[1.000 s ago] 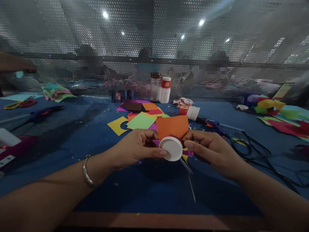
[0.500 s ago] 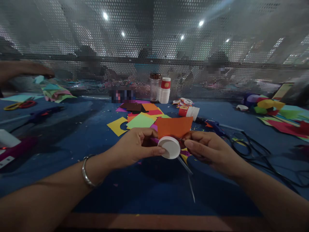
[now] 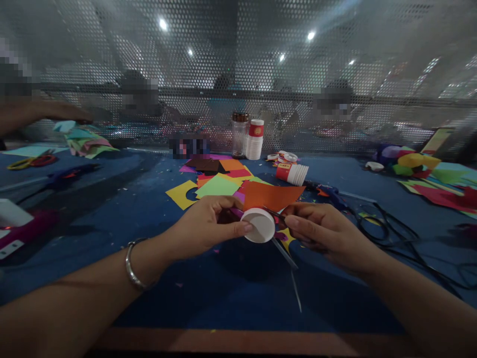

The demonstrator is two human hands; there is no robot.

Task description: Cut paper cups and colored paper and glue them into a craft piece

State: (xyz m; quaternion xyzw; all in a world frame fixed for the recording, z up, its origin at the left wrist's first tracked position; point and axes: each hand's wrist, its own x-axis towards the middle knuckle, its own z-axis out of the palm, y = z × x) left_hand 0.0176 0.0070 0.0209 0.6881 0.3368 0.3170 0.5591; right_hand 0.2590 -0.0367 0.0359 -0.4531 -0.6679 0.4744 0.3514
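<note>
Between its thumb and fingers my left hand (image 3: 219,219) grips a round white paper cup base (image 3: 258,225), its hollow side facing me. A sheet of orange paper (image 3: 274,197) stands behind the base, against its upper rim. My right hand (image 3: 316,226) is closed on dark, slim-bladed scissors (image 3: 276,214); its fingers hide most of the handles. The blades reach left to the cup base's rim, along the lower edge of the orange paper. Below the hands lie yellow paper scraps (image 3: 286,239) and a clear glue stick (image 3: 286,254).
Coloured paper sheets (image 3: 218,186) lie ahead, with stacked paper cups (image 3: 254,144) and a glass bottle (image 3: 239,136) behind. A glue gun (image 3: 331,195) and its black cable (image 3: 391,233) lie right. At left are another glue gun (image 3: 70,175), red-and-yellow scissors (image 3: 35,161) and another person's hand (image 3: 67,112).
The orange paper has tilted and its right end shifted right. The cup base has moved slightly left and up; the scissors' blades now show at its rim. The other person's hand has moved slightly right.
</note>
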